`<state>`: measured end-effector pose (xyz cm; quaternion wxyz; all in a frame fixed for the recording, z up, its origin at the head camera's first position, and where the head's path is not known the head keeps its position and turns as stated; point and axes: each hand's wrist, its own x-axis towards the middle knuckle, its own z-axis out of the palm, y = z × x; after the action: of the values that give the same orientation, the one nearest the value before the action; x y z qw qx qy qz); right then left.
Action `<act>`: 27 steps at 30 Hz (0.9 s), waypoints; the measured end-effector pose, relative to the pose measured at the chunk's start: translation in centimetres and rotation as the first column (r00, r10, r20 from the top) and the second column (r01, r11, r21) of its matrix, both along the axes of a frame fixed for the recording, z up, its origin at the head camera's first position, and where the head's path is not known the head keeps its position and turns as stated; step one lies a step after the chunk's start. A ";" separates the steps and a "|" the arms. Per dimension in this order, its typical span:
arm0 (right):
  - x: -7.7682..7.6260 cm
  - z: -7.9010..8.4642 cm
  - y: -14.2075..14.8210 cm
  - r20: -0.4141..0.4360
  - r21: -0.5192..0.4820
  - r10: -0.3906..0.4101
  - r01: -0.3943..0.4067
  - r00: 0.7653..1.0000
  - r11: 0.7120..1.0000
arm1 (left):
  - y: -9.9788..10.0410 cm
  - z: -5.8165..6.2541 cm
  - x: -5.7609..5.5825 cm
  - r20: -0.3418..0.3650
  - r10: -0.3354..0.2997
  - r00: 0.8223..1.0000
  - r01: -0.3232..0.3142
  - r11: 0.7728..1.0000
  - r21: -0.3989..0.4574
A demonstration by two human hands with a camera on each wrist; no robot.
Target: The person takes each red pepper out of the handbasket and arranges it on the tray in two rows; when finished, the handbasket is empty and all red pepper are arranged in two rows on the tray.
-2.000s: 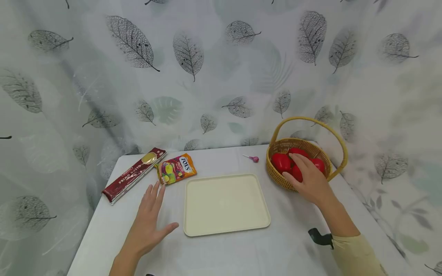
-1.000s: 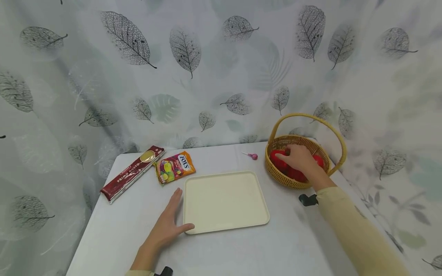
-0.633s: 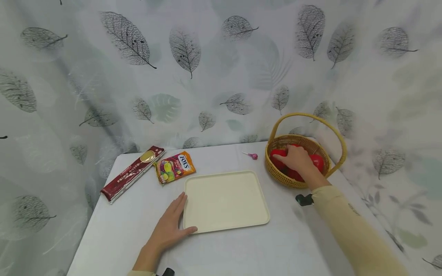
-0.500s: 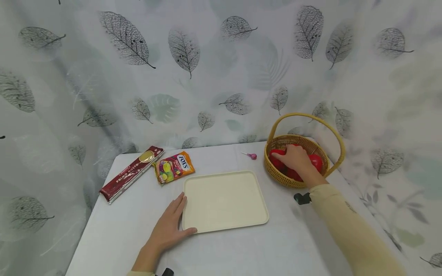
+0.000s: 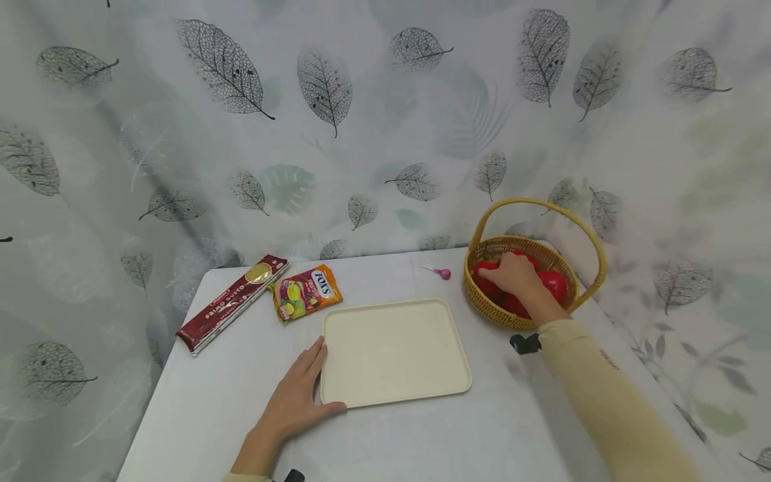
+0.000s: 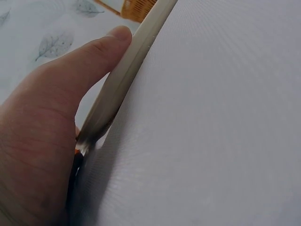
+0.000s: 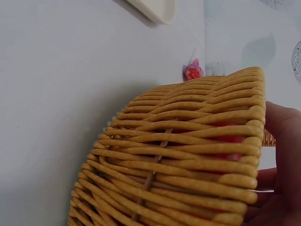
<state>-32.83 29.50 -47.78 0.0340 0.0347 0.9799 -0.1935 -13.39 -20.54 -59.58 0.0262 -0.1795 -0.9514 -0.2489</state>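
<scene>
At the tray's left side my left hand [image 5: 292, 402] lies with fingers straight along the edge and thumb at the near corner. The cream rectangular tray [image 5: 394, 355] is bare; in the left wrist view the thumb touches its rim [image 6: 124, 70]. My right hand [image 5: 518, 276] reaches down into the wicker basket [image 5: 490, 313], fingers curled over one of several glossy red rounded fruits [image 5: 553, 284]. Its fingertips are hidden among them. Through the weave in the right wrist view, some red fruit [image 7: 228, 139] shows beside the thumb and fingers.
A long dark red PRIMO GUSTO packet [image 5: 231, 304] lies at the table's left, beside an orange FOX'S candy bag [image 5: 306, 292]. A pink lollipop [image 5: 444, 273] sits between tray and basket. The basket's tall handle [image 5: 593, 251] arches above its bowl; a leaf-patterned curtain [image 5: 361, 134] hangs behind.
My left hand has come right and down from near the candy bag to the tray's left edge. The right hand has sunk deeper into the basket and curled over a fruit.
</scene>
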 end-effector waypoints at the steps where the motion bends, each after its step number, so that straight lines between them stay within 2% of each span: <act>1: -0.1 0.0 0.0 0.002 0.001 0.004 -0.004 1.000 1.000 | 0.0 0.0 0.0 -0.002 0.001 1.000 -0.001 1.000 0.002; 7: -0.4 0.2 -0.1 -0.001 0.007 0.028 -0.028 1.000 1.000 | -0.3 -0.1 0.0 -0.018 0.007 1.000 -0.007 1.000 0.006; 12: 0.1 0.4 0.3 0.000 -0.021 0.023 -0.023 1.000 1.000 | -0.2 -0.3 -0.1 -0.012 0.001 1.000 -0.001 1.000 0.005; 18: 1.0 0.4 0.4 -0.016 -0.118 -0.026 0.024 1.000 0.993 | 0.1 -0.5 0.0 0.007 0.004 1.000 -0.004 1.000 0.006; 27: 1.8 0.8 0.1 -0.106 -0.240 -0.068 0.041 0.992 0.970 | 0.0 -0.2 -0.1 -0.001 0.014 1.000 -0.014 1.000 0.004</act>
<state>-31.04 29.61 -47.03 -0.0230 0.0462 0.9487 -0.3118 -13.51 -20.51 -59.82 0.0286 -0.1726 -0.9522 -0.2504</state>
